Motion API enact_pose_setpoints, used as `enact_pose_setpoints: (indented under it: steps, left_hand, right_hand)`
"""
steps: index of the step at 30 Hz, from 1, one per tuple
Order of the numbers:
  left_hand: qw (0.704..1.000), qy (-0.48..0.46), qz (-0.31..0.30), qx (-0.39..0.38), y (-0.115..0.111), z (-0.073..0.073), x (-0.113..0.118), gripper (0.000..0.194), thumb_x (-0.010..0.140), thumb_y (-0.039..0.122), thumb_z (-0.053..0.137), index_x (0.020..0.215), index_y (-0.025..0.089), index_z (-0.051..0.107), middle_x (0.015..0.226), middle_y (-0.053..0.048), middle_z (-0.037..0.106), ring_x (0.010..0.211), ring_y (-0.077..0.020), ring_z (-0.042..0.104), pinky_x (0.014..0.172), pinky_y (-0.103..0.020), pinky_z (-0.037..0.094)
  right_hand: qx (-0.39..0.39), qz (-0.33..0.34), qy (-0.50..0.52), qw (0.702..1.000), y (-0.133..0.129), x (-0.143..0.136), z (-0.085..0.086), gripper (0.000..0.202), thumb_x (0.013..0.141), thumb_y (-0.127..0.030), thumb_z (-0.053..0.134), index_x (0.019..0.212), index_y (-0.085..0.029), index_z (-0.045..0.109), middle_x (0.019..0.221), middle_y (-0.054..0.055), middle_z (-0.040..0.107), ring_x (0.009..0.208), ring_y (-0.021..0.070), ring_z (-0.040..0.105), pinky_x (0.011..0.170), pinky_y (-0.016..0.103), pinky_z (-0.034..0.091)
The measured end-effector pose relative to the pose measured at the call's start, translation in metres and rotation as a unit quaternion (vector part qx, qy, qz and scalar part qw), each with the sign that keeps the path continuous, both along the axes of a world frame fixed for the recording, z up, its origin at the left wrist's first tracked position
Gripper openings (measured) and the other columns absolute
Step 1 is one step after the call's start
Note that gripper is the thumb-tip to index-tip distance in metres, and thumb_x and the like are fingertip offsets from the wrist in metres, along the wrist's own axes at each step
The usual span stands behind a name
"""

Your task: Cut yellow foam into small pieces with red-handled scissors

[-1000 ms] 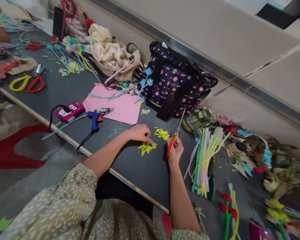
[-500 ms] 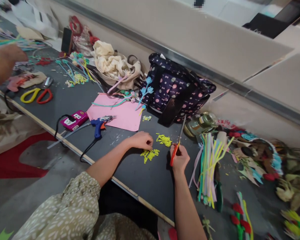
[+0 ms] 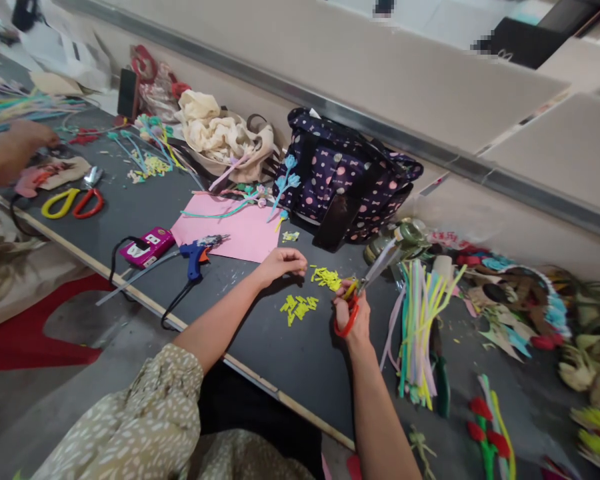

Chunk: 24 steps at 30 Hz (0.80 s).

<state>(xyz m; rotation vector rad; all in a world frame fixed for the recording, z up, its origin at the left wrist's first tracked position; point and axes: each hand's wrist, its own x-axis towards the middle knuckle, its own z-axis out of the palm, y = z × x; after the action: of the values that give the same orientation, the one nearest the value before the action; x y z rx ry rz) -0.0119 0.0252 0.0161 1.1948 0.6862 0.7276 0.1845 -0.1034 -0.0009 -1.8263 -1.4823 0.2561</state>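
Observation:
My right hand [image 3: 354, 317] grips a pair of scissors [image 3: 375, 265] by its red and yellow handles, blades pointing up and away to the right. Over the dark table my left hand [image 3: 283, 265] has its fingers drawn together near the thumb; whatever might be between the fingertips is too small to see. Two small piles of cut yellow pieces lie by my hands: a nearer pile [image 3: 299, 309] below my left hand, and a farther pile [image 3: 326, 277] between both hands. Right of the scissors lies a bundle of pastel fuzzy stems [image 3: 420, 333].
A blue glue gun [image 3: 195, 259] and pink box [image 3: 147, 245] lie left, beside pink paper [image 3: 240, 243]. A dark patterned bag [image 3: 350, 177] and glass jar [image 3: 411, 237] stand behind. Another person's hand [image 3: 15, 150] is at far left, near other scissors [image 3: 89, 202].
My left hand has lifted off the nearer yellow pile and moved up and away. The scissors have turned in my right hand, their blades now leaning farther right. The other person's hand has lowered.

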Motion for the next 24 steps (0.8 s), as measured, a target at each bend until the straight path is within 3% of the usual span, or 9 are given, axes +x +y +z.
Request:
enact_pose_setpoints:
  steps: [3,6,13,18,24]
  left_hand:
    - [0.996,-0.045,0.065,-0.040,0.005,-0.005,0.000,0.038,0.060,0.039,0.079,0.083,0.012,0.064,0.078,-0.008,0.068,0.069,-0.0157,0.065,0.071,-0.031,0.049]
    - [0.989,-0.078,0.100,-0.075,0.008,-0.009,-0.002,0.040,0.056,0.035,0.082,0.082,0.011,0.064,0.079,-0.007,0.068,0.072,-0.0166,0.065,0.073,-0.032,0.050]
    - [0.981,-0.106,0.134,-0.095,0.011,-0.011,-0.003,0.037,0.057,0.032,0.082,0.081,0.011,0.063,0.077,-0.004,0.067,0.072,-0.0147,0.066,0.071,-0.028,0.050]
    - [0.975,-0.110,0.159,-0.113,0.013,-0.011,-0.004,0.038,0.056,0.032,0.082,0.082,0.011,0.064,0.074,-0.004,0.067,0.065,-0.0131,0.065,0.066,-0.027,0.049]
    - [0.966,-0.138,0.187,-0.113,0.014,-0.010,-0.004,0.035,0.054,0.029,0.082,0.078,0.011,0.064,0.071,-0.003,0.068,0.063,-0.0120,0.064,0.073,-0.030,0.051]
  right_hand:
    - [-0.034,0.011,0.007,0.999,-0.001,-0.003,0.008,0.029,0.076,-0.027,0.042,0.103,-0.019,0.052,0.073,0.000,0.060,0.058,0.0137,0.055,0.061,0.026,0.044]
    - [-0.028,0.029,-0.055,0.998,-0.003,-0.006,0.011,0.021,0.080,-0.033,0.044,0.093,-0.020,0.053,0.066,-0.002,0.055,0.055,0.0122,0.049,0.058,0.024,0.041]
    - [-0.022,0.031,-0.121,0.992,-0.003,-0.014,0.012,0.028,0.082,-0.048,0.049,0.076,-0.021,0.049,0.061,-0.004,0.048,0.053,0.0094,0.043,0.055,0.021,0.034]
    - [-0.052,0.014,-0.127,0.990,-0.002,-0.017,0.012,0.034,0.081,-0.054,0.049,0.074,-0.021,0.050,0.060,-0.004,0.050,0.053,0.0095,0.045,0.054,0.021,0.032]
    - [-0.076,0.010,-0.144,0.987,-0.002,-0.018,0.012,0.036,0.080,-0.056,0.049,0.072,-0.021,0.050,0.059,-0.004,0.050,0.052,0.0098,0.044,0.053,0.021,0.029]
